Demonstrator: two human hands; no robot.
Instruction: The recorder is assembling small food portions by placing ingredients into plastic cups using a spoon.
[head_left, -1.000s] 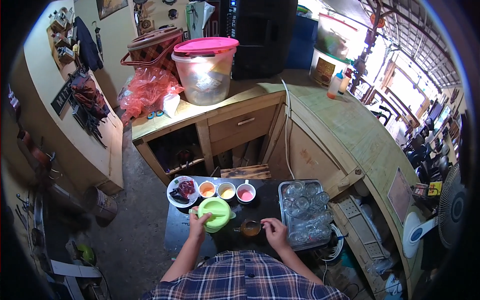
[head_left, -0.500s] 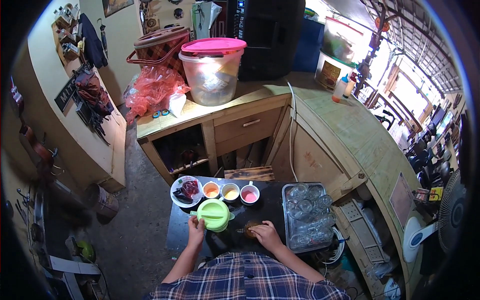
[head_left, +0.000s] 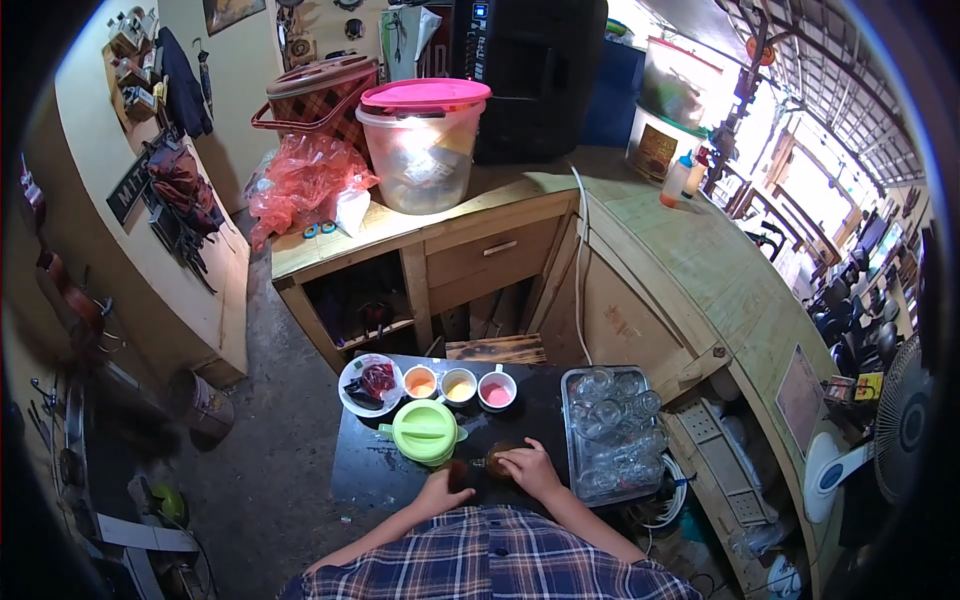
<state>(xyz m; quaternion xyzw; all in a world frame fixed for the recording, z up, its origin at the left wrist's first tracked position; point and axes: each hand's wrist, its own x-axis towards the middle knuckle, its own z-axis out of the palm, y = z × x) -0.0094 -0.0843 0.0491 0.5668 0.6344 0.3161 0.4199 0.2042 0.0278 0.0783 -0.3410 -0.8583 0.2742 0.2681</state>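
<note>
My right hand (head_left: 530,468) is closed around a clear glass mug (head_left: 496,461) of brown liquid on the black table. Its handle points left. Just left of the mug, my left hand (head_left: 444,492) hovers low with thumb and fingers apart; its fingertips look dark and blurred. A light green lidded pitcher (head_left: 425,432) stands beyond that hand, untouched. Behind it are three white cups, with orange (head_left: 420,381), pale yellow (head_left: 459,387) and pink (head_left: 496,390) contents. To their left sits a white bowl (head_left: 350,398) holding a dark red bagged item (head_left: 378,380).
A clear tray (head_left: 573,440) packed with upturned glass mugs takes up the table's right end. A wooden counter (head_left: 660,230) curves around the far and right sides. On it stand a pink-lidded tub (head_left: 424,160) and a black speaker (head_left: 535,80). A fan (head_left: 835,470) is at right.
My left hand has let go of the green pitcher and come down right, toward the glass mug. The pitcher stays in place. My right hand keeps its hold on the mug.
</note>
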